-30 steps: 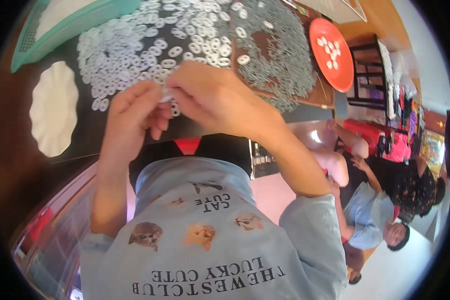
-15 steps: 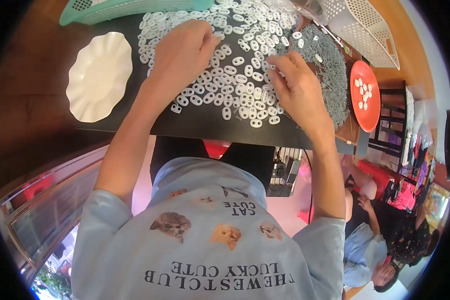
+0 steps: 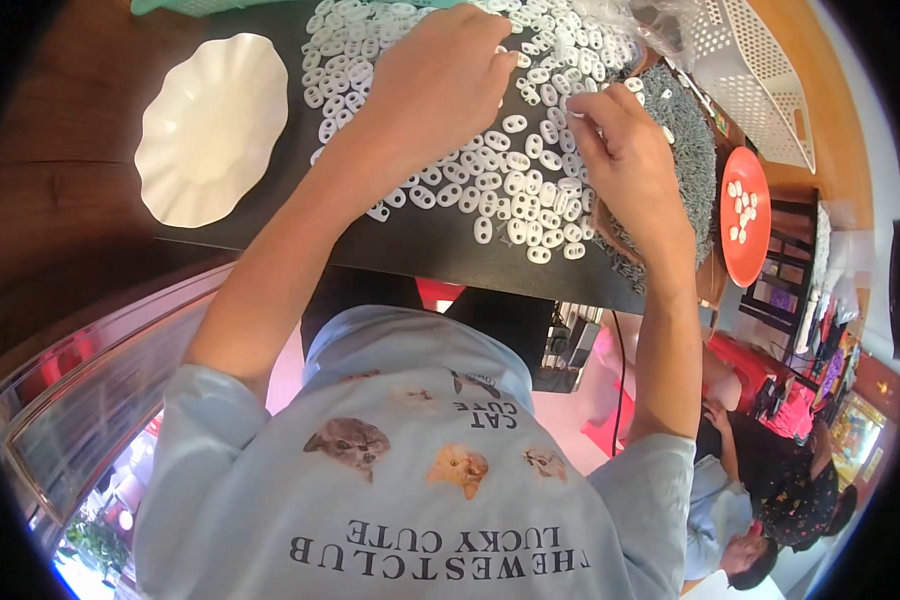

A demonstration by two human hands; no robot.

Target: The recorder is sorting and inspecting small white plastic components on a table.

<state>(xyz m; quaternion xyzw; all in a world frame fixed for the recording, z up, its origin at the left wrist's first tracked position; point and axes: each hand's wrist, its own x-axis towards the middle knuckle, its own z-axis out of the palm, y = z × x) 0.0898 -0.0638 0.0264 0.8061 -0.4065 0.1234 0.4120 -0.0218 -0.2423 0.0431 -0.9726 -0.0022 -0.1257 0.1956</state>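
Observation:
Many small white oval plastic pieces with two holes [image 3: 548, 132] lie spread over the dark table. My left hand [image 3: 445, 75] is over the far part of the spread, its fingers curled in and the thumb against them; what they pinch, if anything, is hidden. At the right side of the spread, my right hand [image 3: 625, 150] has thumb and forefinger closed on a bit of white, apparently one of these oval pieces. Beside that hand is a heap of small grey pin-like parts [image 3: 698, 150], with a few white pieces on it.
A white scalloped dish [image 3: 210, 130] sits at the table's left. To the right is a red plate [image 3: 748, 262] holding several white pieces. A green basket [image 3: 195, 5] and a white perforated basket [image 3: 760, 85] stand at the far side. Another person [image 3: 715, 490] is at the lower right.
My left hand has moved farther away and to the right over the white pieces. The right hand's fingers have drawn closer together. The whole view has shifted slightly.

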